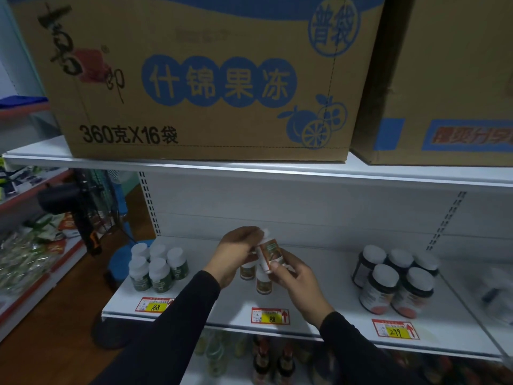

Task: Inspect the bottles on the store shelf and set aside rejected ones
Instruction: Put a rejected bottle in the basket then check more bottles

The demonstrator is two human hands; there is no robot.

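White store shelf [319,273], both hands' grips, left [236,252] and right [295,282], pinching one tilted orange-labelled bottle [270,252].

Both hands [238,254] [294,279] hold a tilted bottle [270,252].

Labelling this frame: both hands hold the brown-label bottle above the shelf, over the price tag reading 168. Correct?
Not quite. In the head view both hands, left and right, hold the brown-label bottle above the shelf, but over the price tag reading 88, not 168.
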